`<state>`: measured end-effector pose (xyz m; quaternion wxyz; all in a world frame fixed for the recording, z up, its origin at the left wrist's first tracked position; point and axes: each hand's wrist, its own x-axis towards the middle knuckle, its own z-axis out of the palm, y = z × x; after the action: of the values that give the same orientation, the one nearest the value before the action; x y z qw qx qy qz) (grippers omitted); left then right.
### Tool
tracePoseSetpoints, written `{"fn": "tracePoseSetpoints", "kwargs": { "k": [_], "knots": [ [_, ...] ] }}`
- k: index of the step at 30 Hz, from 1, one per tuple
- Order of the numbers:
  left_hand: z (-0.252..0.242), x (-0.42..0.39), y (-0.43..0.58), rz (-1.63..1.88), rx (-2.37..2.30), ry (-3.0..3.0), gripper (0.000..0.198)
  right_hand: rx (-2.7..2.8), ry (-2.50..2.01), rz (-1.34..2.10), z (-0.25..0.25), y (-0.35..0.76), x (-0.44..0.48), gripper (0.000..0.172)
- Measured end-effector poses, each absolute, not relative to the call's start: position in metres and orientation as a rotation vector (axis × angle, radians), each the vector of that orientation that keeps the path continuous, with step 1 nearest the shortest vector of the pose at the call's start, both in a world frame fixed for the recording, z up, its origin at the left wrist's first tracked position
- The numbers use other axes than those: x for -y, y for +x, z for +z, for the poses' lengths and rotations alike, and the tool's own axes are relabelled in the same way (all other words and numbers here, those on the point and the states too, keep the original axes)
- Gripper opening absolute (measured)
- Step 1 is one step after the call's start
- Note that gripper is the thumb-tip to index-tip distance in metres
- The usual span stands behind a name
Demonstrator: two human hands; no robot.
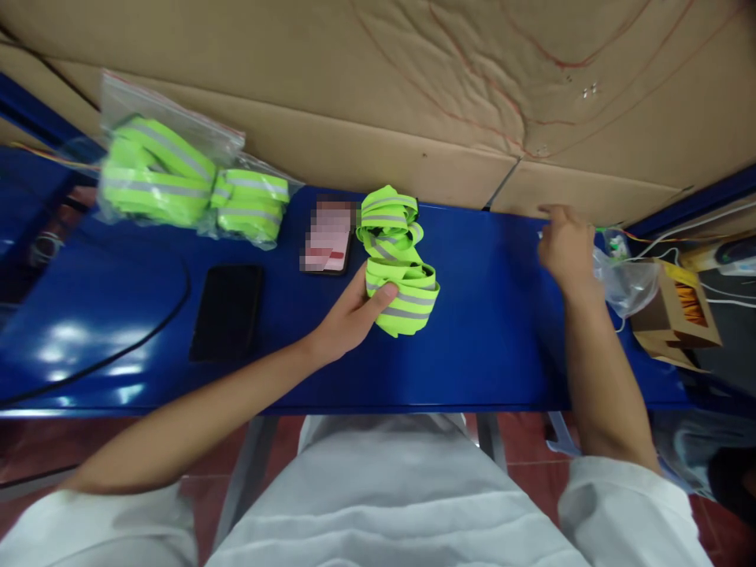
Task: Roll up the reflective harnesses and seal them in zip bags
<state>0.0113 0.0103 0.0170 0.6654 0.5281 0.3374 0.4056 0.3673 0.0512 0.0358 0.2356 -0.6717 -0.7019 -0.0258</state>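
I have the fingers (pixel 385 294) of the left hand (pixel 341 331) closed on the front roll (pixel 407 307), thumb on its near side; whether it is lifted off the desk (pixel 484 346), I cannot tell. The rear roll (pixel 388 216) sits just behind it, its loops looser. If the two are joined, which I can't make out, a pull on the front one could drag or unwind the other; a slack pinch could let its own coils spring open. The lit phone (pixel 331 236) lies beside the rear roll, so a sideways sweep might knock it. The right hand (pixel 567 250) is at the back right, its grip unclear to me, near a clear bag (pixel 629 287) and a box (pixel 658 303) that a careless elbow could shift. Bagged rolls (pixel 159 177) lie far left.
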Motion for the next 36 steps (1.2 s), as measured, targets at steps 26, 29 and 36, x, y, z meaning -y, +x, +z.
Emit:
{"fn": "tracePoseSetpoints", "kwargs": {
  "k": [26, 29, 36],
  "knots": [
    [0.009, 0.002, 0.013, 0.342, -0.637, 0.897, 0.063, 1.817, -1.449, 0.585, 0.025, 0.24, 0.058, 0.039],
    [0.006, 0.001, 0.014, 0.353, -0.647, 0.856, 0.067, 1.849, -1.448, 0.557, 0.026, 0.237, 0.065, 0.027],
    [0.003, 0.006, 0.014, 0.334, -0.603, 0.787, 0.091, 2.097, -1.416, 0.384, 0.028, 0.24, 0.07, 0.038]
  ]
}}
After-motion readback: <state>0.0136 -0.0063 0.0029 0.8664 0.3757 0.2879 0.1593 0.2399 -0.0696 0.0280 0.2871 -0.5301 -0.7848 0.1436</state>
